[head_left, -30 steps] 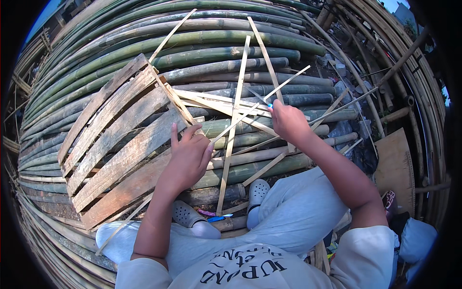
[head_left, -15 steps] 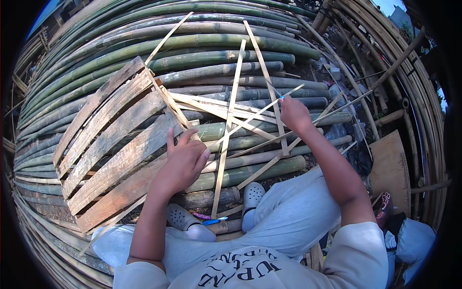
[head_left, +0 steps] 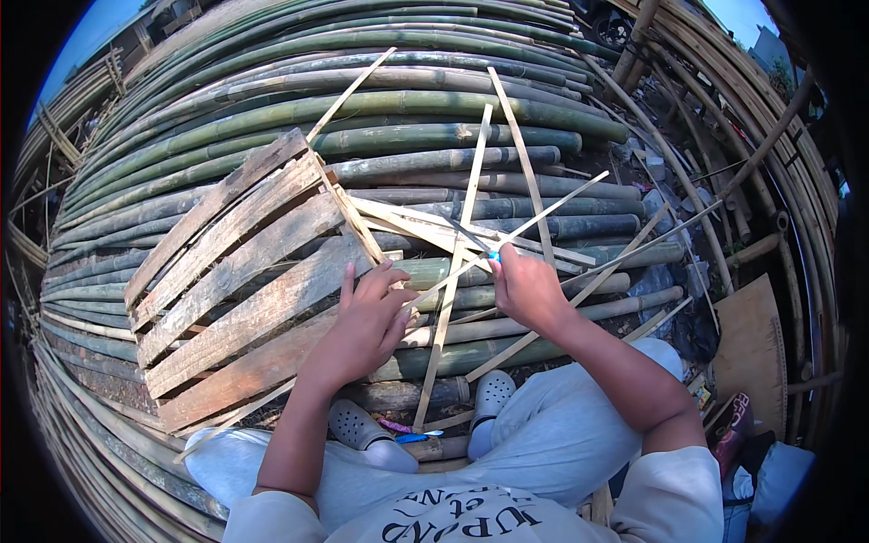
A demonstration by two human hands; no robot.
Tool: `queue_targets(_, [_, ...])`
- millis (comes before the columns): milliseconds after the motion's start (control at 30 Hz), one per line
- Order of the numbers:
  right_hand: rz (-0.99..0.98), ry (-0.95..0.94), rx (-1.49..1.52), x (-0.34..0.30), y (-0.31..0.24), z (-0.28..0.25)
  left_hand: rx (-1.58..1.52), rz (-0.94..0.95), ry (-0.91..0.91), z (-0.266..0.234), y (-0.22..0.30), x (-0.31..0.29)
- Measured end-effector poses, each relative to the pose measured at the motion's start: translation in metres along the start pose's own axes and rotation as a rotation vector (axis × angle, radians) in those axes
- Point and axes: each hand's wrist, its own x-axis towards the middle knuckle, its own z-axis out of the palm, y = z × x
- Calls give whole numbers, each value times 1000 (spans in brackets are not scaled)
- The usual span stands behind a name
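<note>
My left hand point(head_left: 367, 312) is beside the corner of a slatted wooden panel point(head_left: 258, 253), thumb and fingers pinched on the lower end of a thin bamboo strip point(head_left: 554, 207). From there the strip slants up to the right, passing my right hand. My right hand point(head_left: 525, 288) is closed round a small blue-handled knife point(head_left: 493, 256), most of the handle hidden in the fist. Its thin dark blade points up and left, near the strip. Other pale bamboo strips point(head_left: 457, 226) lie crossed beneath and beyond both hands.
Rows of green bamboo poles point(head_left: 398, 104) fill the ground ahead. By my shoes lies a blue object point(head_left: 412, 438) with a pink one. A brown board point(head_left: 749, 357) leans at the right, near a black plastic bag point(head_left: 695, 335). More poles stand along the right side.
My right hand has come down and left with the knife, nearer my left hand. The knife's blade now shows. The whole view has shifted slightly.
</note>
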Motion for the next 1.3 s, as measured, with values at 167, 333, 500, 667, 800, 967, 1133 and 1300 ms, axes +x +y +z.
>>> queue_targets(167, [-42,21,-39,-2,-7,-2,-12,12,-26,-17,2,-11])
queue_targets(333, [-9,46,-49,4,-11,-7,-85,188,94,-13,0,-6])
queue_targets(500, [38,1,-71,2,-12,-9,116,86,10,-8,7,-4])
queue_targets(667, [40,-14,-70,1,-17,-6,191,86,6,4,5,0])
queue_targets(800, [9,28,-82,-4,-25,-9,178,33,-93,3,1,11])
queue_targets(967, [28,-86,-17,-6,-50,-4,17,71,-26,2,-10,11])
queue_targets(1133, [47,-22,-152,8,0,-10,11,83,-31,-1,-8,13])
queue_targets(1300, [133,4,-178,7,7,-9,50,52,-65,1,-7,15])
